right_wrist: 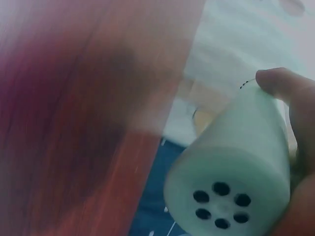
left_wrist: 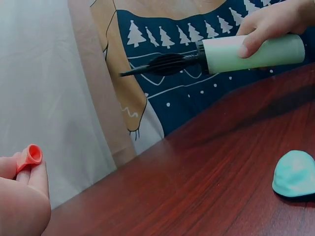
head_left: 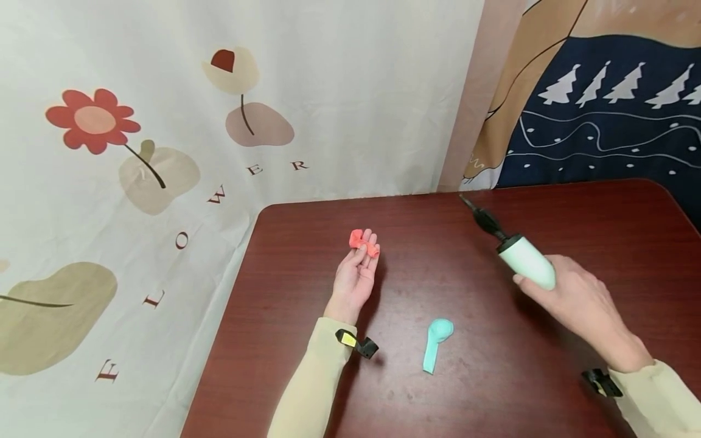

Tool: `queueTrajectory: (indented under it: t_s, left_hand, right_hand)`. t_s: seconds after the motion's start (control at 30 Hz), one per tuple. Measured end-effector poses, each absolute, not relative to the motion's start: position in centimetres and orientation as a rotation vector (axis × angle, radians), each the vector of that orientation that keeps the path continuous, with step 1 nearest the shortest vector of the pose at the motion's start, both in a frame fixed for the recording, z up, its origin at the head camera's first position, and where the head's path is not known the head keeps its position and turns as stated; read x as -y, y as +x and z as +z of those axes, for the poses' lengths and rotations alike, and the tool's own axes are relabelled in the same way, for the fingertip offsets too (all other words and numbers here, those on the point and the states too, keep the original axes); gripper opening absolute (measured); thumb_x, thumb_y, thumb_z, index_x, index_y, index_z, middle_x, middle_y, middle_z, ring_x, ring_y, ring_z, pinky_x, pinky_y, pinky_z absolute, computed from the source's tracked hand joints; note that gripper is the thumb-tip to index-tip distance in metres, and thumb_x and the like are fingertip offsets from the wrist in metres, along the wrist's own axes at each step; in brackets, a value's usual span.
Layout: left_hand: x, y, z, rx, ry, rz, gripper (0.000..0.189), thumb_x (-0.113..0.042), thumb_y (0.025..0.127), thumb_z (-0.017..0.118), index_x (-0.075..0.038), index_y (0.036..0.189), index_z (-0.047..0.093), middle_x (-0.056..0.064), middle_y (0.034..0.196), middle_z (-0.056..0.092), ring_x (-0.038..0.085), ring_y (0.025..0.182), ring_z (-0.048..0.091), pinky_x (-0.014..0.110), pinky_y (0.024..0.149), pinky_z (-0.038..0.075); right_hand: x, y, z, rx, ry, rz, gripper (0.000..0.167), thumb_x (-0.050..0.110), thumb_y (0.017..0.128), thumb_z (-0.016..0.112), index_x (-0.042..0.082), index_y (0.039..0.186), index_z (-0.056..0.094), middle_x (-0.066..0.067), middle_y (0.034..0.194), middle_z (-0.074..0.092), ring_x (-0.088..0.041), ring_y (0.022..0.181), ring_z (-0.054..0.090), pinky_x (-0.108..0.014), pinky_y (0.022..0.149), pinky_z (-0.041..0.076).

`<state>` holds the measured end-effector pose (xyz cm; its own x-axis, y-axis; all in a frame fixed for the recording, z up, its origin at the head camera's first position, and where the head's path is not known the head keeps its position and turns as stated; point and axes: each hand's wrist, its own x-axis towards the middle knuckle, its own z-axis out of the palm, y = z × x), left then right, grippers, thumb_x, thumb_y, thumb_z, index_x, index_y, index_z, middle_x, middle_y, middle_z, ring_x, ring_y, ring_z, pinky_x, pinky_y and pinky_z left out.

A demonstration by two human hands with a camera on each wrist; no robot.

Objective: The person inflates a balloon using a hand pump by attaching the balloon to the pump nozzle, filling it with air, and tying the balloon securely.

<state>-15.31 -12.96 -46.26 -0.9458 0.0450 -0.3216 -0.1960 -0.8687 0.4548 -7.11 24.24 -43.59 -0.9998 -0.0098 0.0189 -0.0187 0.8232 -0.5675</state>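
Observation:
A limp coral balloon [head_left: 357, 239] is pinched between the thumb and fingers of my left hand [head_left: 355, 277], palm turned up. In the left wrist view the round mouth of the coral balloon [left_wrist: 34, 154] points outward. My right hand [head_left: 582, 298] grips a pale green hand pump [head_left: 527, 261] above the table; its black nozzle [head_left: 487, 220] points up and left in the head view. The pump's end with several dark holes [right_wrist: 221, 205] faces the right wrist camera. Flat on the table between my forearms lies a deflated turquoise balloon [head_left: 438, 334].
The dark red-brown wooden table [head_left: 306, 243] has rounded far corners. Behind it hangs a pale curtain [head_left: 350, 91] with flower prints, and at the right a navy cloth [head_left: 602, 134] with white trees. Both sleeves carry black wrist straps [head_left: 361, 345].

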Motion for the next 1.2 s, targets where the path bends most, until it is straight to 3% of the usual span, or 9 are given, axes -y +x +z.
queueTrajectory:
  t_s: [0.23, 0.47, 0.73, 1.2]
  left_hand:
    - [12.7, -15.5, -46.0, -0.766, -0.463, 2.892, 0.049, 0.003, 0.109, 0.04, 0.001, 0.158, 0.034, 0.013, 0.166, 0.032, 0.023, 0.149, 0.039, 0.033, 0.117, 0.038]
    - [12.2, -15.6, -45.7, -0.752, -0.448, 2.901, 0.053, 0.003, 0.109, 0.04, 0.0, 0.161, 0.027, 0.012, 0.166, 0.032, 0.023, 0.151, 0.037, 0.033, 0.118, 0.035]
    - [11.5, -15.6, -45.4, -0.746, -0.445, 2.912, 0.054, 0.004, 0.109, 0.041, 0.0, 0.161, 0.028, 0.014, 0.166, 0.032, 0.025, 0.149, 0.039, 0.034, 0.118, 0.035]
    - [9.9, -15.1, -45.2, -0.855, -0.327, 2.904, 0.049, 0.009, 0.106, 0.044, 0.001, 0.154, 0.036, 0.02, 0.156, 0.047, 0.031, 0.147, 0.042, 0.036, 0.114, 0.042]
  right_hand:
    - [-20.8, -5.6, -43.2, 3.074, 0.219, 1.017, 0.068, 0.054, 0.094, 0.07, 0.003, 0.135, 0.053, -0.016, 0.109, 0.067, -0.025, 0.082, 0.061, -0.036, 0.062, 0.045]
    - [-18.7, -4.7, -43.6, 3.088, 0.322, 1.048, 0.062, 0.054, 0.093, 0.073, 0.01, 0.133, 0.054, -0.007, 0.104, 0.067, -0.018, 0.079, 0.058, -0.035, 0.062, 0.043]
    - [-17.0, -4.6, -44.5, 3.085, 0.437, 1.011, 0.055, 0.052, 0.092, 0.074, 0.01, 0.124, 0.058, 0.002, 0.086, 0.06, -0.012, 0.07, 0.051, -0.033, 0.058, 0.04]
    - [-16.1, -4.7, -44.6, 3.063, 0.407, 1.056, 0.058, 0.052, 0.093, 0.074, 0.008, 0.127, 0.058, 0.002, 0.087, 0.06, -0.012, 0.07, 0.051, -0.032, 0.058, 0.04]
